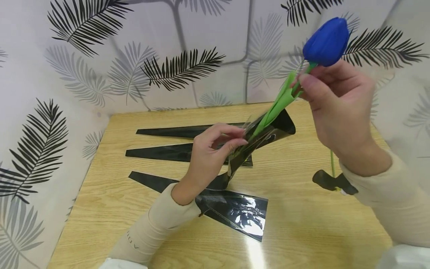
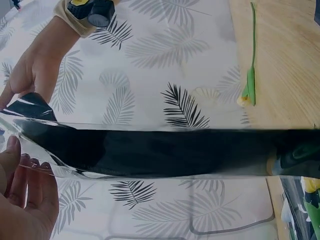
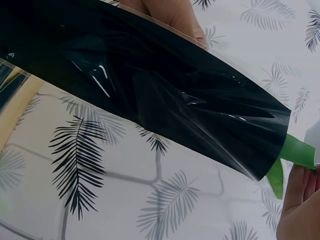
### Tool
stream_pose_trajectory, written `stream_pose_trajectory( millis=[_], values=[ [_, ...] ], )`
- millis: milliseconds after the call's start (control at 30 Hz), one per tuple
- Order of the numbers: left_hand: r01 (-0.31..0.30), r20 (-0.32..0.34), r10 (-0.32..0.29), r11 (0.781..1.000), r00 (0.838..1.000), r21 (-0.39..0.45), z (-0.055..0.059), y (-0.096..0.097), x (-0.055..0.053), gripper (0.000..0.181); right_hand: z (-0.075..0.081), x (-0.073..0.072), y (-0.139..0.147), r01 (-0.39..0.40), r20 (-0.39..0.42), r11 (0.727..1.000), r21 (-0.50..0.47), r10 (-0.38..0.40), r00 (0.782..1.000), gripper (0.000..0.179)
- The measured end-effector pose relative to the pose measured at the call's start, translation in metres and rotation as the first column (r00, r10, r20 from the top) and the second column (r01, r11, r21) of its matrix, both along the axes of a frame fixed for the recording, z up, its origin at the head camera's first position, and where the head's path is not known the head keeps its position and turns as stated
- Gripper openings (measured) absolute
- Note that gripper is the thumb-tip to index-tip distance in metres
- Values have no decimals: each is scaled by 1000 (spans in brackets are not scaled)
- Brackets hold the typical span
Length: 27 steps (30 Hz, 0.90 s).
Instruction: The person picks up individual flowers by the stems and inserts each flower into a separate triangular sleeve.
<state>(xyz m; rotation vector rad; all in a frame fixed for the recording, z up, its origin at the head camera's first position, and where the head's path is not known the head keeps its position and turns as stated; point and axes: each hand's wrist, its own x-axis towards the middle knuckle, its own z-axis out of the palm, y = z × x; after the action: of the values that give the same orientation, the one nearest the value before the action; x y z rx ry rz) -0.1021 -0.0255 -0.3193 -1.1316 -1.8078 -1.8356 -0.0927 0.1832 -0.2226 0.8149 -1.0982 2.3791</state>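
In the head view my right hand (image 1: 346, 108) pinches the green stem of a blue artificial tulip (image 1: 326, 43) just under its bloom. The tulip slants down to the left, and its green leaves (image 1: 280, 102) run into the mouth of a black flower sleeve (image 1: 282, 123) with a clear side. My left hand (image 1: 208, 153) pinches that sleeve's edge near the mouth between thumb and fingers. The left wrist view shows the long black sleeve (image 2: 140, 152) stretching across. In the right wrist view green leaves (image 3: 297, 150) poke out of the sleeve's wide end; the lower stem is hidden inside.
More black sleeves lie flat on the wooden table (image 1: 295, 231): a rear one (image 1: 168, 132), a middle one (image 1: 158, 153) and a front one (image 1: 235, 213). A thin green stem with a dark piece (image 1: 324, 180) lies at right. Behind stands a leaf-patterned backdrop (image 1: 221, 37).
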Motion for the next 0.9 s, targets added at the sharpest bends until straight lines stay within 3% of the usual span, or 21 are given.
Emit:
stream_pose_trajectory(
  millis=[133, 267, 367, 667, 833, 900],
  values=[
    [-4, 8, 4, 1000, 1000, 16, 0, 0, 1, 20, -5, 1, -2, 73, -33, 993, 95, -70, 997, 14],
    [-13, 7, 13, 999, 1000, 30, 1, 1, 1, 20, -9, 4, -4, 179, -90, 962, 207, -164, 982, 17],
    [-25, 0, 25, 999, 1000, 42, 2, 2, 1, 22, -12, 5, -6, 212, -123, 944, 254, -186, 975, 18],
    [-39, -30, 41, 997, 999, 70, 5, 2, 4, 25, -17, 9, -8, 218, -125, 898, 381, -184, 975, 23],
    [-45, -48, 49, 996, 998, 76, 6, 2, 5, 26, -17, 11, -7, 251, -119, 836, 489, -221, 968, 21],
    [-50, -55, 55, 996, 997, 78, 7, 2, 6, 25, -16, 11, -7, 276, -117, 790, 547, -254, 960, 18]
  ],
)
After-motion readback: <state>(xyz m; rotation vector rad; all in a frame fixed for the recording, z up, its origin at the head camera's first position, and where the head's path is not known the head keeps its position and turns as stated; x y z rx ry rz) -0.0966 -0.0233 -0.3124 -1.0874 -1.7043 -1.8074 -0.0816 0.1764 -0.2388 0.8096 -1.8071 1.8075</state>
